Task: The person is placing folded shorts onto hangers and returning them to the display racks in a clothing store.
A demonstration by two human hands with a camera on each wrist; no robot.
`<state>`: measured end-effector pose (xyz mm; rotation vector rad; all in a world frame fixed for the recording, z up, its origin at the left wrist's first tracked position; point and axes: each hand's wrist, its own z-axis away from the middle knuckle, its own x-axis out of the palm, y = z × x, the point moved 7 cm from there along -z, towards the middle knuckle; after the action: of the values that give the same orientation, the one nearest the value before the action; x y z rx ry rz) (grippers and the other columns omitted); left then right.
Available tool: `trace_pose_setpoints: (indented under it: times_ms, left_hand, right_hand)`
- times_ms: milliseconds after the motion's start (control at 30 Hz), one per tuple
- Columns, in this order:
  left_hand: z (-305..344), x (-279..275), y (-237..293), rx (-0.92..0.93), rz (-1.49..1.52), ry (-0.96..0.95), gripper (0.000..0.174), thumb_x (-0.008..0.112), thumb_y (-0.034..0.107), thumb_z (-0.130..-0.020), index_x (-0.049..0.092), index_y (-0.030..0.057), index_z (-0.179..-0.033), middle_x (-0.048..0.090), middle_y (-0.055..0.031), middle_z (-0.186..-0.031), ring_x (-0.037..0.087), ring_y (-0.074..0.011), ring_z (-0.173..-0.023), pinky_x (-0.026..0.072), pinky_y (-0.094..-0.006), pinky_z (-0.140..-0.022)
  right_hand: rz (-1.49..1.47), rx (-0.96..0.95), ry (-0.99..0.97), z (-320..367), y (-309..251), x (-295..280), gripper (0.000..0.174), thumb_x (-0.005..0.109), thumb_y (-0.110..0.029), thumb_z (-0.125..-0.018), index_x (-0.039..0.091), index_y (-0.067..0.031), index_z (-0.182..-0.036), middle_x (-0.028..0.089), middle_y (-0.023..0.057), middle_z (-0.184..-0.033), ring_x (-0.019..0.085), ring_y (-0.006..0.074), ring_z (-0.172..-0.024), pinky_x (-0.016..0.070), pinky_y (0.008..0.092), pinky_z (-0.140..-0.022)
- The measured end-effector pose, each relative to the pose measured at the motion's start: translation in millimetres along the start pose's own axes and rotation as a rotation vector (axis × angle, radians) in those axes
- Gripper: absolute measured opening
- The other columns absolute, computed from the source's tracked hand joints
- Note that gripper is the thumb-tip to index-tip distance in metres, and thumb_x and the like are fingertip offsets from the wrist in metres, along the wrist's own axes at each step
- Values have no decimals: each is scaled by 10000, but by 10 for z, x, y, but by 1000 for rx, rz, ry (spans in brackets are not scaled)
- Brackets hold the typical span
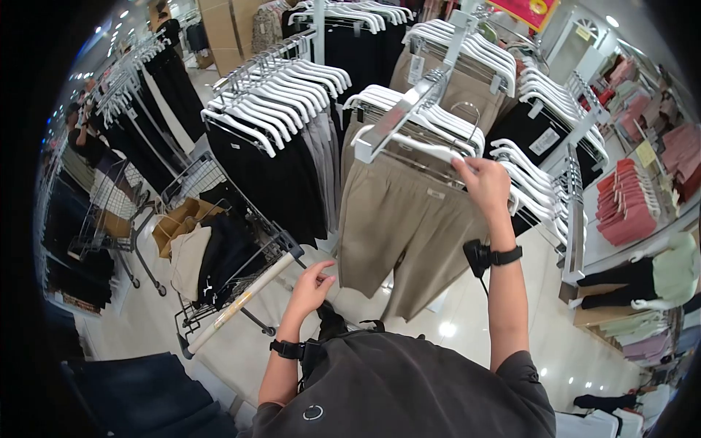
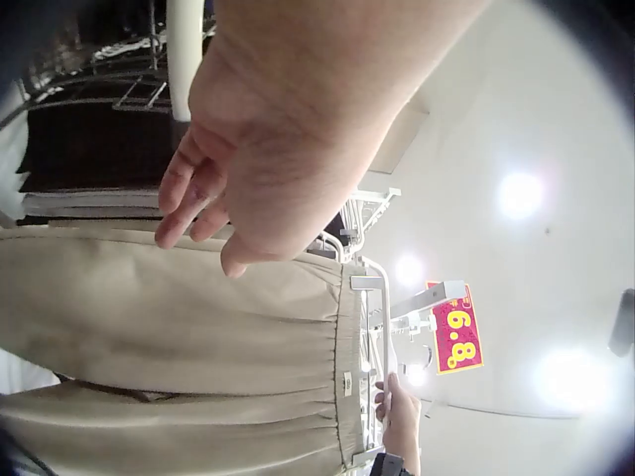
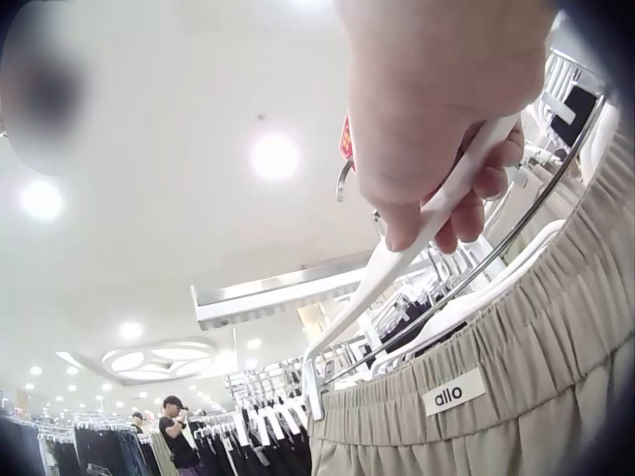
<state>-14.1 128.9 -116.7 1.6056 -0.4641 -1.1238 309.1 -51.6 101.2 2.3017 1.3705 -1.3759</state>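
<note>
My right hand [image 1: 483, 188] grips one end of a white hanger [image 1: 418, 145] at the front of a metal rail. From that hanger hang khaki trousers [image 1: 391, 219] with a gathered waistband and a small white label [image 3: 454, 393]. In the right wrist view the fingers and thumb curl round the hanger's arm [image 3: 369, 280]. My left hand [image 1: 314, 287] is lower, left of the trousers' legs and near the cart's handle, holding nothing. Its fingers [image 2: 189, 188] are loosely bent in the left wrist view, overlapping the trousers there.
A shopping cart [image 1: 241, 306] with clothes and a brown bag [image 1: 175, 223] stands at left. Racks of black trousers [image 1: 266, 171] and more hangers [image 1: 537, 186] flank the rail [image 1: 409, 109]. Folded dark jeans [image 1: 146, 398] lie at lower left. Another person [image 3: 179, 436] stands farther off.
</note>
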Motion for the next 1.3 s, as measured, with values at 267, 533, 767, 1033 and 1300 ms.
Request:
trace_pose_setpoints:
  times_ms: [267, 533, 767, 1033, 1300]
  left_hand:
    - [9, -160, -60, -15, -32, 52, 319, 641, 113, -864, 613, 26, -1169, 646, -159, -1056, 667, -241, -849, 521, -325, -708]
    - [51, -140, -20, -31, -40, 25, 297, 636, 104, -868, 610, 20, -1151, 639, -154, -1088, 675, -258, -879, 538, -337, -737]
    - [77, -142, 2, -28, -75, 22, 274, 631, 98, -870, 619, 19, -1133, 629, -149, -1108, 676, -254, -877, 542, -336, -729]
    - [110, -10, 30, -8, -55, -11, 273, 629, 92, -867, 620, 14, -1128, 630, -146, -1106, 671, -251, -876, 544, -342, -744]
    - [95, 130, -38, 67, -170, -45, 275, 628, 156, -859, 616, 42, -1109, 630, -142, -1046, 654, -284, -833, 515, -382, -771]
  right_hand:
    - [-19, 41, -89, -732, -149, 613, 398, 650, -492, -825, 760, -110, -842, 663, 161, -695, 652, 351, -718, 499, 438, -646]
    - [-70, 177, -148, -818, 59, 1152, 397, 705, -452, -784, 734, -57, -812, 682, 163, -750, 660, 339, -749, 500, 424, -683]
    - [-75, 200, -79, -812, 52, 1113, 346, 723, -396, -765, 735, -60, -851, 687, 158, -820, 661, 339, -797, 502, 427, -705]
    - [-103, -300, 301, 45, -268, 467, 295, 720, -159, -780, 674, -42, -1047, 651, 144, -1046, 624, 341, -945, 498, 407, -772]
    - [-398, 253, -178, 1818, 1162, 609, 307, 687, -79, -833, 652, 8, -1125, 657, 136, -916, 637, 204, -808, 508, 315, -757]
